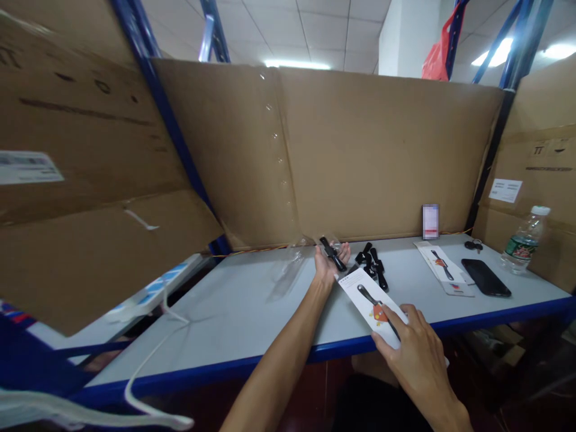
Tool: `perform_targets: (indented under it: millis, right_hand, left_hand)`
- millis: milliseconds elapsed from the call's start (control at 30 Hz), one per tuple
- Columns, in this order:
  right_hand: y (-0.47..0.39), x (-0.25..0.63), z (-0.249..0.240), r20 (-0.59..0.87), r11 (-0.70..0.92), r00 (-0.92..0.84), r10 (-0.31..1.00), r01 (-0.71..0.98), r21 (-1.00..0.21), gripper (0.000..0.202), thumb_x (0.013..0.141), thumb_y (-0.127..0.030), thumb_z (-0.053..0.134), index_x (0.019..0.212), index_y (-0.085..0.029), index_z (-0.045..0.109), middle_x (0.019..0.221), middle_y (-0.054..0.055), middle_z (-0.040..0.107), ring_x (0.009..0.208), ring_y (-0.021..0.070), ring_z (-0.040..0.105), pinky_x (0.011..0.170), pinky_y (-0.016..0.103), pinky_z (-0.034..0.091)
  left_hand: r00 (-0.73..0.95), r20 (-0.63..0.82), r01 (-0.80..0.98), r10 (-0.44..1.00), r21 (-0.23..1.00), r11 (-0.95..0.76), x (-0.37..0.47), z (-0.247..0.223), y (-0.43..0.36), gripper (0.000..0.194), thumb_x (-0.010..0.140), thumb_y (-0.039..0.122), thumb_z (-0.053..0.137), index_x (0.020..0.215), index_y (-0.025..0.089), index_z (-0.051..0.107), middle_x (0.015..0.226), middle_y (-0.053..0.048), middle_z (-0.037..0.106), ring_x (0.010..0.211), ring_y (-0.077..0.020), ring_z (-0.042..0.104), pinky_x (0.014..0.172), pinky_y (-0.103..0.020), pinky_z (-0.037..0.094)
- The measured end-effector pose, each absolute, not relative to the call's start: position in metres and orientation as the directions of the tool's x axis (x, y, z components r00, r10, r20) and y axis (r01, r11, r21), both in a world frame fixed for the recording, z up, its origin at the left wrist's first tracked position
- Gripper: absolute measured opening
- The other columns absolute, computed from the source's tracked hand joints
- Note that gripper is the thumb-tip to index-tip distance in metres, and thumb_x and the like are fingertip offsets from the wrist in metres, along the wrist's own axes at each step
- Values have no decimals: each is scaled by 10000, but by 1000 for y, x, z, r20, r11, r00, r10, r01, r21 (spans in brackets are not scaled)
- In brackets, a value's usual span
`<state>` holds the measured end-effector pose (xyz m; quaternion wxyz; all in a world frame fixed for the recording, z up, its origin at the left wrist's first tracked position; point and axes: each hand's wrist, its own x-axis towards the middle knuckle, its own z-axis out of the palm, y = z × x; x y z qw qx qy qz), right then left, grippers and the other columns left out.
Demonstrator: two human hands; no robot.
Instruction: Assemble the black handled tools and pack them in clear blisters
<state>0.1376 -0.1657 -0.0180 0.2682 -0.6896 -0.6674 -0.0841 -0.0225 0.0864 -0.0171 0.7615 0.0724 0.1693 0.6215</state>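
Head view. Left hand (324, 267) is palm up and uncurled, with a small black tool (333, 254) lying slantwise across it, above the grey tabletop (252, 312). The palm supports it; no firm squeeze shows. Right hand (416, 348) grips the near end of a white printed card (363, 300), thumb on one edge, fingers over the face. The card slants away, its far end close to the left wrist.

More black tools (380, 270) lie bunched on the tabletop beyond the card. Clear plastic wrap (288, 270) lies to the left of the left hand.

Handling, by judgement: the tool looks light and rigid, hard to harm, perhaps a little slick. Best hold is around its handle, thumb opposite the fingers; balanced on a flat palm, it could roll off. Its fine shape is too small to read.

The card seems light and fairly stiff, but apt to crease under a hard thumb. Edges are the place to hold it, near the middle of its length if it sags. The wrap looks limp and slippery; pinching its rim should serve better than pressing its flat side.
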Motion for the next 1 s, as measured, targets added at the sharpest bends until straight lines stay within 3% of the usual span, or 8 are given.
perform_targets:
  millis: [333, 533, 600, 733, 800, 900, 1000]
  right_hand:
    - [-143, 116, -7, 399, 37, 106, 911, 942, -333, 362, 876, -373, 668, 1235, -328, 680, 1021, 95, 654, 960, 263, 653, 760, 324, 495]
    - [-93, 99, 21, 359, 48, 88, 929, 934, -354, 380, 898, -478, 627, 1186, -242, 701, 1127, 138, 667, 1031, 285, 656, 795, 337, 499]
    - [-87, 108, 22, 375, 103, 75, 924, 895, -433, 374, 933, -493, 571, 1170, -236, 704, 1094, 128, 700, 1006, 271, 669, 808, 327, 497]
    - [-101, 145, 2, 446, 269, 203, 872, 563, -782, 394, 954, -518, 498, 1080, -207, 704, 978, 95, 751, 904, 234, 691, 804, 308, 512]
    - [-115, 159, -12, 324, 244, 236, 916, 315, -917, 476, 907, -614, 516, 1020, -180, 678, 844, 86, 743, 711, 210, 679, 606, 282, 510]
    - [-133, 163, -29, 63, 60, 66, 996, 49, -997, 576, 811, -732, 567, 893, -165, 632, 647, 54, 685, 453, 150, 566, 350, 213, 316]
    - [-140, 152, -39, -14, -18, -43, 999, -107, -994, 581, 746, -734, 650, 799, -157, 611, 574, 35, 654, 401, 114, 531, 331, 182, 292]
  left_hand:
    - [175, -157, -907, 972, 358, 221, -16, -19, 83, 528, 960, 646, 310, 1031, 192, 570, 1024, -162, 678, 933, -298, 716, 740, -452, 600]
    - [187, -152, -897, 971, 376, 231, -12, -25, 82, 586, 945, 685, 296, 949, 180, 593, 943, -159, 700, 842, -288, 710, 729, -446, 596]
    - [184, -159, -904, 970, 359, 230, -14, -25, 84, 611, 947, 687, 282, 960, 169, 606, 930, -162, 707, 843, -290, 708, 732, -444, 596]
    - [182, -191, -925, 965, 299, 234, -17, -21, 87, 665, 952, 691, 232, 953, 146, 612, 925, -186, 709, 865, -306, 706, 728, -445, 597]
    - [193, -187, -929, 963, 280, 240, -16, -19, 87, 669, 951, 695, 228, 961, 146, 612, 944, -189, 710, 890, -314, 705, 739, -453, 596]
    - [202, -165, -933, 965, 268, 241, -14, -17, 85, 643, 943, 703, 266, 973, 158, 606, 963, -176, 710, 913, -309, 704, 766, -448, 593]
    - [212, -149, -926, 966, 284, 247, -13, -17, 84, 636, 937, 705, 293, 976, 154, 608, 964, -179, 710, 899, -310, 704, 776, -448, 587]
